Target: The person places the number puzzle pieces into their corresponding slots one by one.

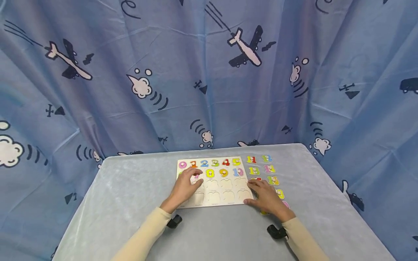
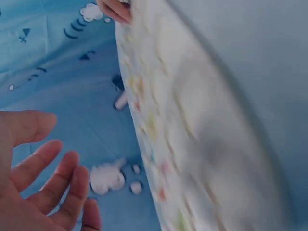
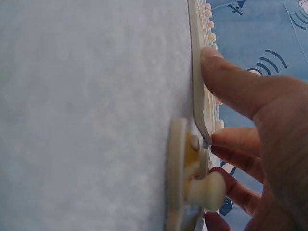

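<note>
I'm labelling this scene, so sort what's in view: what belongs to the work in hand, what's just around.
In the work: number board, number pieces set in it, loose number pieces beside it.
Just around: patterned curtain, grey table cover, black wrist devices.

From where I stand, a hand could pass over the grey tablecloth [image 1: 130, 188] left of the number puzzle board [image 1: 219, 190]; rightward, knobbed number pieces [image 1: 269, 169] and the right hand [image 1: 266, 196] obstruct.
</note>
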Available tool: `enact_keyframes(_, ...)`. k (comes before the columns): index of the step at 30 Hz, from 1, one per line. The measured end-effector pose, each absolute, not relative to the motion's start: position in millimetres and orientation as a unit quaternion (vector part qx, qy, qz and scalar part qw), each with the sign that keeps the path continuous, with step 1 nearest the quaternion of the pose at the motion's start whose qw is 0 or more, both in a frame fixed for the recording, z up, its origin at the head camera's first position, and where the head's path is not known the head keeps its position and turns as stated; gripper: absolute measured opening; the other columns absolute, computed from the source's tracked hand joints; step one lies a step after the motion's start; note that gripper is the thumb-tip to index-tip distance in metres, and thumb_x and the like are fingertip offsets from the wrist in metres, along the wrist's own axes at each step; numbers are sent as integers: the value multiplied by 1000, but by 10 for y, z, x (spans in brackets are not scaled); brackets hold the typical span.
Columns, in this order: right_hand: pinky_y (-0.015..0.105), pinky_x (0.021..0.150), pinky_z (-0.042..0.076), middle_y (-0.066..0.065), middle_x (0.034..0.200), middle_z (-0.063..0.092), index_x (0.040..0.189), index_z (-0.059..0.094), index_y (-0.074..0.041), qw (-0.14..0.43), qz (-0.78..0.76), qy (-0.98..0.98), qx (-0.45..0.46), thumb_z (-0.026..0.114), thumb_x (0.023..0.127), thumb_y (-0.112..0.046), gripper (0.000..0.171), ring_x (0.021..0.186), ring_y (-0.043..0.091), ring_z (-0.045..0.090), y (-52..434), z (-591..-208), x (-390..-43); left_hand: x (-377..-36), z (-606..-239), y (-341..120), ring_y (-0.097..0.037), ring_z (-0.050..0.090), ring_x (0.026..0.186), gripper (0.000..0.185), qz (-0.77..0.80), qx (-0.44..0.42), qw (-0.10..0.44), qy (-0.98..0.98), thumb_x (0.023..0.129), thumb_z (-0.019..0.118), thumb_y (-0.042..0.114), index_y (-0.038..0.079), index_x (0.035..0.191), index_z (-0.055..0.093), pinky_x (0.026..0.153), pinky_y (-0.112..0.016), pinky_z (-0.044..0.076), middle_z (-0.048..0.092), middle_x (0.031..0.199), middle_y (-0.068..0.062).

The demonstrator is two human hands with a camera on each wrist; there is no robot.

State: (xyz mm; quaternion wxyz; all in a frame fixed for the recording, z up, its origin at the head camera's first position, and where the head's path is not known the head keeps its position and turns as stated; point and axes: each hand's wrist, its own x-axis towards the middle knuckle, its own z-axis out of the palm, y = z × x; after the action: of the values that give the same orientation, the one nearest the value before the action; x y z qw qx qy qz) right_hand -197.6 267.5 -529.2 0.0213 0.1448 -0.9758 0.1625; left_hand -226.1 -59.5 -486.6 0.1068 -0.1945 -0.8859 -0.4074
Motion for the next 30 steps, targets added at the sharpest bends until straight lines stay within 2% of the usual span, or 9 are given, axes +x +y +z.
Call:
enact_keyframes(4,64,104,35,10,140,54,133,61,-6,9,161,-978,135,80,74,-51,77,129,38,44,2682,-5282,-1985,-2075,-4946,-941,-32,59,120,32,-369,-157,103,-910,86,73,15,8,117,68,101,-53,42,68,121,-11)
enact_keyframes(9,66,107,31,11,142,52,135,59,-6,1,169,-977,130,79,75,-53,79,132,39,42,2673,-5273,-1983,-1964,-5055,-1261,-36,49,132,47,-323,-137,40,-936,88,72,24,6,130,62,105,-59,36,59,137,-14)
enact_keyframes(12,66,108,31,11,143,52,135,59,-6,1,166,-977,132,78,75,-53,79,133,39,42,2663,-5270,-1989,-1932,-5105,-1391,-41,38,141,60,-298,-132,-9,-945,86,75,29,6,138,55,110,-64,28,51,147,-14)
enact_keyframes(15,65,109,31,11,143,52,136,58,-6,-5,158,-978,134,78,76,-54,79,133,39,42,2656,-5256,-1997,-1908,-5145,-1474,-46,28,145,70,-275,-132,-48,-951,83,77,34,7,143,51,113,-68,20,45,152,-13)
enact_keyframes(18,64,108,32,11,143,52,136,58,-6,-9,147,-979,140,77,76,-55,79,132,38,43,2659,-5209,-2008,-1907,-5167,-1514,-47,23,147,74,-263,-136,-63,-953,82,78,37,9,145,49,114,-69,15,43,154,-13)
enact_keyframes(21,64,103,36,12,140,53,133,60,-5,5,151,-977,149,77,78,-52,75,129,39,46,2678,-5112,-2042,-1913,-5174,-1529,-46,22,148,76,-261,-139,-68,-953,82,78,37,11,146,48,115,-68,13,41,155,-11)
enact_keyframes(24,63,96,39,15,136,57,129,63,-4,41,158,-975,154,77,81,-44,64,126,40,50,2715,-4998,-2165,-1907,-5188,-1539,-44,20,149,76,-259,-133,-78,-953,82,79,37,13,147,47,112,-73,8,40,156,-9)
enact_keyframes(30,63,99,41,20,131,60,128,63,-4,96,190,-972,99,74,87,-26,47,120,43,56,2827,-4800,-2681,-1893,-5195,-1565,-45,13,150,76,-261,-121,-97,-953,83,77,39,17,149,45,105,-81,-2,36,159,-5)
